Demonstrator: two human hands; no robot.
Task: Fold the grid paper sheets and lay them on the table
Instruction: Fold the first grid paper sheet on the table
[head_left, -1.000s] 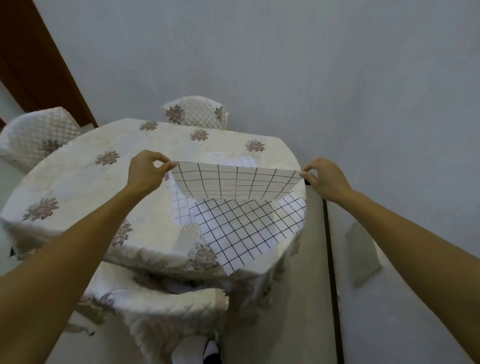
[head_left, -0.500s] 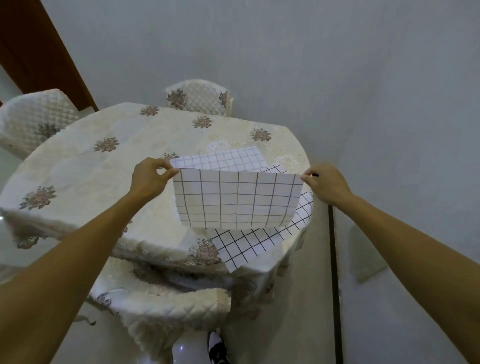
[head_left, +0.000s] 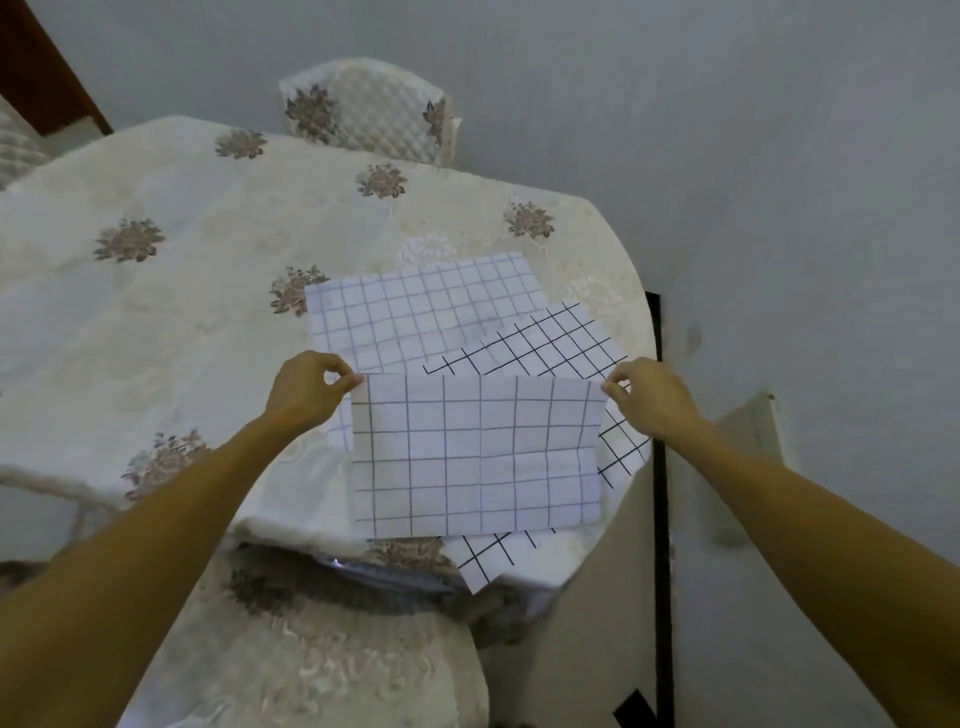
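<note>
My left hand (head_left: 306, 387) and right hand (head_left: 652, 397) each pinched a top corner of a creased, rectangular grid paper sheet (head_left: 478, 457). It hung over the near edge of the round counter (head_left: 182, 312), draped in floral embroidery, above a bold-lined sheet (head_left: 550, 345) and a fine-lined sheet (head_left: 415, 312) lying flat.

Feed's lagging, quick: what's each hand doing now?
Left hand: pinching the held grid sheet at its top left corner.
Right hand: pinching the same sheet's top right corner.
</note>
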